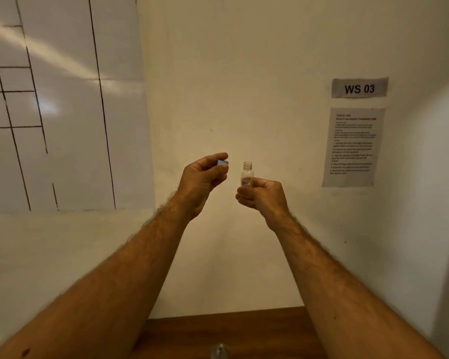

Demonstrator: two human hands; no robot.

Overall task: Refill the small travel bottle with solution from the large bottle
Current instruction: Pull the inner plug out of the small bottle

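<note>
Both my hands are raised in front of the wall. My right hand (263, 196) grips the lower part of the small clear travel bottle (247, 173), which stands upright with its threaded neck uncapped. My left hand (201, 181) pinches a small blue cap (222, 162) between thumb and fingers, a short way left of the bottle's mouth and apart from it. At the bottom edge, the clear top of another bottle (219, 351) shows over the wooden surface; the rest of it is out of view.
A brown wooden tabletop (244, 330) lies below my forearms. A "WS 03" label (359, 88) and a printed instruction sheet (351, 147) hang on the wall at right. White tiles with dark lines (62, 99) cover the left wall.
</note>
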